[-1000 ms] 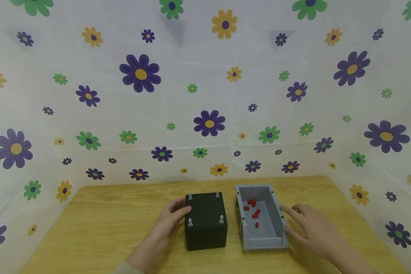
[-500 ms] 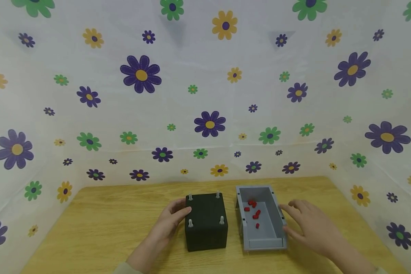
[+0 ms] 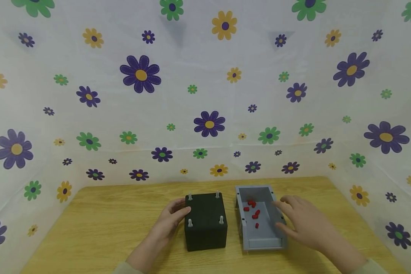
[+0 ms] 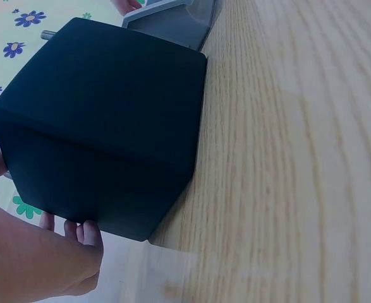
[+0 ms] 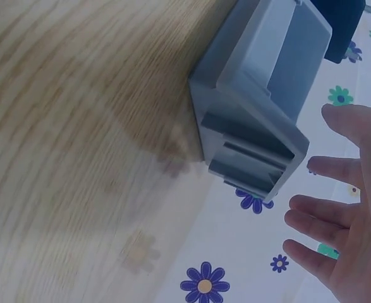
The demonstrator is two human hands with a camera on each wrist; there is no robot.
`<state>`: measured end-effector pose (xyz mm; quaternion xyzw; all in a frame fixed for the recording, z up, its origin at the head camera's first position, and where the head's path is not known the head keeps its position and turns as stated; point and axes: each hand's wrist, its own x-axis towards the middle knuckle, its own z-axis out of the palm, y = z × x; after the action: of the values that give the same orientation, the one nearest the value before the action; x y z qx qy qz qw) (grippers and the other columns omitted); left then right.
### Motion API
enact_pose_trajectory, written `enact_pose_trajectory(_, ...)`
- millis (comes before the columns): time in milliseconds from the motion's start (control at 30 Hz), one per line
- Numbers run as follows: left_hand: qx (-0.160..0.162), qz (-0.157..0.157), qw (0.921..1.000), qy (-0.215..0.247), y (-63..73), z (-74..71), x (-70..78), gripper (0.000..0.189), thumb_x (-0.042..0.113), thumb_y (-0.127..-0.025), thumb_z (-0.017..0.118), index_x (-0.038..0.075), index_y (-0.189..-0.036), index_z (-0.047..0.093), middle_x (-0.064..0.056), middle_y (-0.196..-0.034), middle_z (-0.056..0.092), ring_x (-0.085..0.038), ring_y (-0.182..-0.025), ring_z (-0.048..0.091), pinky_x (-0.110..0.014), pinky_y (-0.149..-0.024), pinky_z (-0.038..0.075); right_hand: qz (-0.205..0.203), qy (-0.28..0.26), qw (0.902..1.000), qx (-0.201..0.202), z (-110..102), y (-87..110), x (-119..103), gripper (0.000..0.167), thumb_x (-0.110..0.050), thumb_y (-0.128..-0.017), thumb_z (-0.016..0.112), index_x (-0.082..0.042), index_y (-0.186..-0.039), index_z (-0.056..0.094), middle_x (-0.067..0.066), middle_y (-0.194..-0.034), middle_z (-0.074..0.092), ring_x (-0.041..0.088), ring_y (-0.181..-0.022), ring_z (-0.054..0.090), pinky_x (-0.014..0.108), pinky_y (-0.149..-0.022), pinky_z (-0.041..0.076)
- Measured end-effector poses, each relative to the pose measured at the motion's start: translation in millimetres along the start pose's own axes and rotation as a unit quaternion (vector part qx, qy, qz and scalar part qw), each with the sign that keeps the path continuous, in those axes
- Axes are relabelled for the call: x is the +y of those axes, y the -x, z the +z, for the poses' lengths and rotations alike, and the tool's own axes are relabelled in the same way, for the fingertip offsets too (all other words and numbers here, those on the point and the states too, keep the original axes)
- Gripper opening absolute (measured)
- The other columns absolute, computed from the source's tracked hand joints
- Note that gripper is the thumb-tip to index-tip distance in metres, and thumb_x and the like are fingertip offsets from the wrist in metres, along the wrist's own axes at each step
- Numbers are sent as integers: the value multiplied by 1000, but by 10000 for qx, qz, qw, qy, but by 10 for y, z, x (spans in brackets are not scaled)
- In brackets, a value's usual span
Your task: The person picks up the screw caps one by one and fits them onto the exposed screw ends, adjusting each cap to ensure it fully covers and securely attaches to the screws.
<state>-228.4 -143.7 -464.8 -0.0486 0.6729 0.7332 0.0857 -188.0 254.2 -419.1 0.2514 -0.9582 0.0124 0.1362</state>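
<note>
A black block (image 3: 205, 238) stands on the table, with several silver pegs (image 3: 221, 220) upright at its top corners. My left hand (image 3: 166, 223) holds its left side, the thumb over the top edge; the left wrist view shows fingertips against the block (image 4: 103, 95). To its right stands a grey bin (image 3: 265, 243) with several small red cylinders (image 3: 255, 216) loose on its floor. My right hand (image 3: 308, 224) hovers over the bin's right wall, fingers spread, holding nothing. In the right wrist view the right hand (image 5: 365, 214) is apart from the bin (image 5: 248, 120).
The wooden table (image 3: 116, 213) runs back to a white flowered sheet (image 3: 178, 114), which also closes off both sides. A narrow strip of tabletop separates the block from the bin.
My right hand has risen from beside the bin's right wall and moved left over its edge. The left hand, the block and the red cylinders have stayed in place.
</note>
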Motion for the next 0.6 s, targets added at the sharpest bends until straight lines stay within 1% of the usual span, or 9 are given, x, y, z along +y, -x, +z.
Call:
enact_pose_trajectory(167,-37,-7,10000,19,19,-2,12,58,11,-102,66,-5,-153,44,-25,-153,47,-34,-140,49,-53,-128,36,-40,-42,10000,-14,-4,-61,-51,52,-40,-92,81,-15,-136,68,7,-123,68,30,-113,67,53,-97,60)
enact_pose_trajectory(333,-54,-8,10000,2,30,9,33,59,10,-102,66,-6,-154,43,-26,-154,46,-34,-141,50,-53,-128,35,-56,-76,9999,-51,23,-99,-69,52,-39,-92,81,-14,-136,68,7,-124,68,28,-114,66,52,-99,60)
enact_pose_trajectory(433,-75,18,10000,0,27,8,35,59,10,-102,65,-7,-154,42,-26,-154,46,-33,-140,50,-54,-128,35,-168,-59,9998,80,50,-122,-80,51,-38,-92,81,-13,-135,69,8,-125,68,28,-114,66,51,-98,60)
enact_pose_trajectory(500,-52,-9,10000,11,23,6,30,58,10,-102,66,-6,-153,43,-25,-153,47,-30,-137,53,-53,-128,35,-253,-21,9995,165,65,-141,-95,51,-39,-93,80,-12,-134,69,8,-125,68,28,-115,67,51,-99,60)
enact_pose_trajectory(600,-59,-16,10000,12,19,0,22,58,10,-102,66,-6,-153,43,-26,-153,47,-33,-138,52,-54,-129,34,-372,62,9989,276,98,-176,-107,50,-39,-93,80,-12,-133,69,9,-125,69,29,-115,67,50,-99,60)
